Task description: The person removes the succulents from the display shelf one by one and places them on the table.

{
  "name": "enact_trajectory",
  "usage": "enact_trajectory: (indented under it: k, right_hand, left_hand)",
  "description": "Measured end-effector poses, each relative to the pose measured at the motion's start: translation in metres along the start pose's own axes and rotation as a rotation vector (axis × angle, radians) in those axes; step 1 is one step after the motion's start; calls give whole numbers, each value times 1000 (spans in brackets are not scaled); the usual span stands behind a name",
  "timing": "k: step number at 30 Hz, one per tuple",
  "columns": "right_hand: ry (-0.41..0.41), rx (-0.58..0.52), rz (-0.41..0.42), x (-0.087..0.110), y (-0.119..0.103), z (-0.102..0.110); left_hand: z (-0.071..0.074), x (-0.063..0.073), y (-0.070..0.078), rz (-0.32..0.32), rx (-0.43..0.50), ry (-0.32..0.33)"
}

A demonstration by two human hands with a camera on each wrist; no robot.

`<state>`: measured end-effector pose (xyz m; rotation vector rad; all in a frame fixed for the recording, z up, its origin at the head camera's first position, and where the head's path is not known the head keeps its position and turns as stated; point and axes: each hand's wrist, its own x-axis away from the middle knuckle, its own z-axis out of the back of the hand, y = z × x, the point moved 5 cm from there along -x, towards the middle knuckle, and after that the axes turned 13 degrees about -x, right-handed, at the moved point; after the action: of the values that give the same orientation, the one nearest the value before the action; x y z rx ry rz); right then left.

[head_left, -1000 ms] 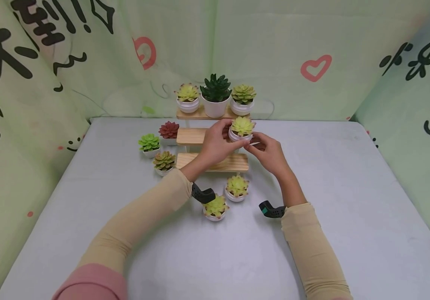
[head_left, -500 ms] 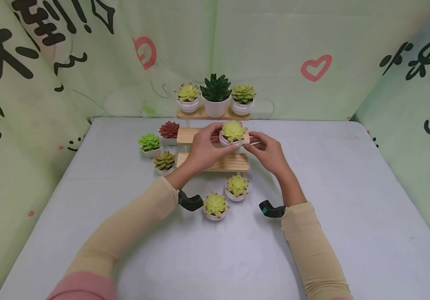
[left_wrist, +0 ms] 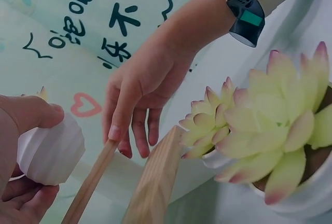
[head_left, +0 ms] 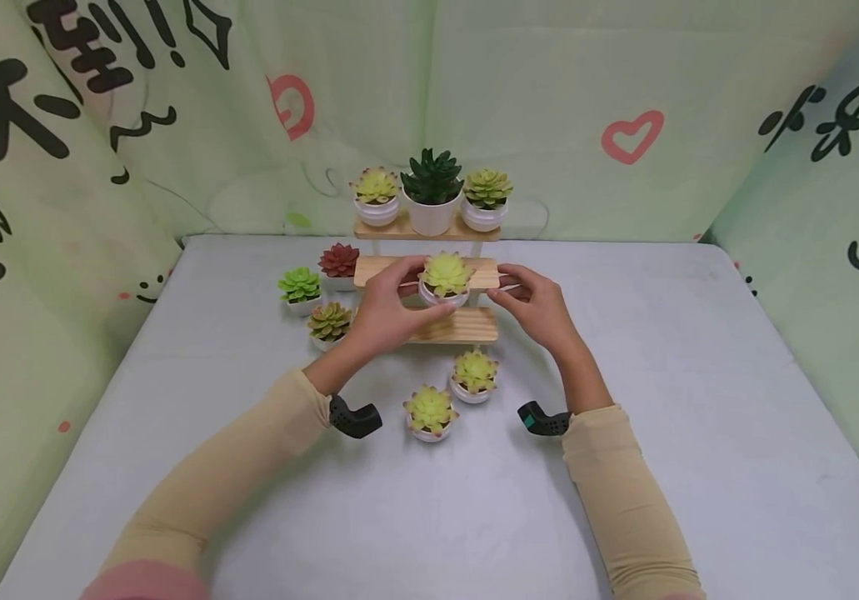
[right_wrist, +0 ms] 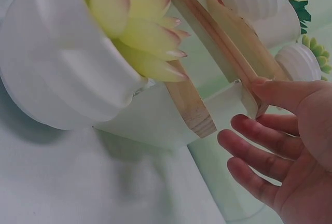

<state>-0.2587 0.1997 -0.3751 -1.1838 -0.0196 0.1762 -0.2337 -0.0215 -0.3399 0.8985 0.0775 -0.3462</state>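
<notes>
My left hand [head_left: 384, 312] grips a yellow-green succulent in a ribbed white pot [head_left: 444, 279], fingers and thumb about the pot. It is over the middle step of the small wooden stand [head_left: 483, 275]. At that step's right end is my right hand [head_left: 536, 304]; in the right wrist view its thumb touches the wood edge while the other fingers extend loosely, holding nothing. Two similar potted succulents, one nearer [head_left: 429, 412] and one farther [head_left: 474, 373], stand on the table before the stand.
The top step bears a dark green succulent [head_left: 431, 179] between two lighter ones, left [head_left: 376, 187] and right [head_left: 486, 196]. Left of the stand are a red succulent [head_left: 338, 262], a bright green one [head_left: 299, 287] and a brownish-green one [head_left: 328, 323]. A printed curtain [head_left: 534, 100] hangs behind.
My left hand has carried the potted succulent leftward and toward me, from the right end of the middle step to nearer its centre, away from my right hand. The right hand has stayed put.
</notes>
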Motion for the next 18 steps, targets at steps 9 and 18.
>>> enact_trajectory:
  k: [9,18]
  right_hand:
    - [3,10,-14,-1,0,0]
    - [4,6,-18,0,1,0]
  left_hand:
    - [12,13,-8,-33,2,6]
    - [14,21,-14,-38,11,-3]
